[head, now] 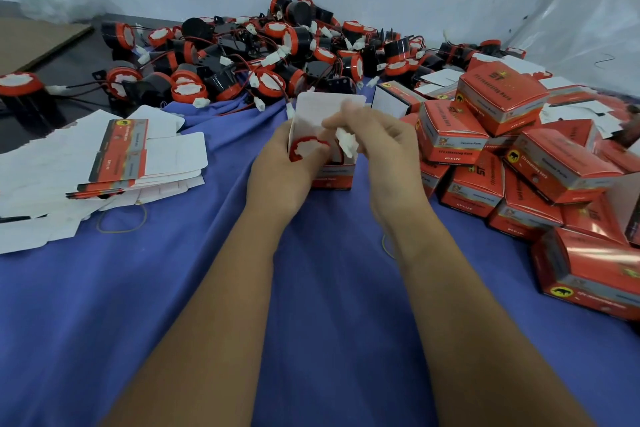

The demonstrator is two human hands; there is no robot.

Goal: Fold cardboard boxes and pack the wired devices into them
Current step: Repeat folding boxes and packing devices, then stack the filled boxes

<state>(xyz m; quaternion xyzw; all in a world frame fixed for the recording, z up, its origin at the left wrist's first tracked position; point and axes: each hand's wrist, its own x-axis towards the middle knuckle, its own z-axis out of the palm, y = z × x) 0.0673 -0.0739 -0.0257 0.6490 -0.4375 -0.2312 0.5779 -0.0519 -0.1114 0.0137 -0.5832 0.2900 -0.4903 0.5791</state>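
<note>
An open red cardboard box (pixel 333 177) stands on the blue cloth at the middle, its white lid flap (pixel 323 107) raised. My left hand (pixel 280 166) grips the box from the left side. A wired device with a red rim and white face (pixel 307 149) sits in the box's mouth. My right hand (pixel 379 146) pinches the device's white connector (pixel 347 142) above the box opening. A pile of loose wired devices (pixel 242 55) lies behind the box.
Flat unfolded box blanks (pixel 117 156) are stacked at the left. Several closed red boxes (pixel 502 156) are heaped at the right. A rubber band (pixel 121 218) lies on the blue cloth (pixel 166 288). A brown cardboard sheet (pixel 34 42) lies far left.
</note>
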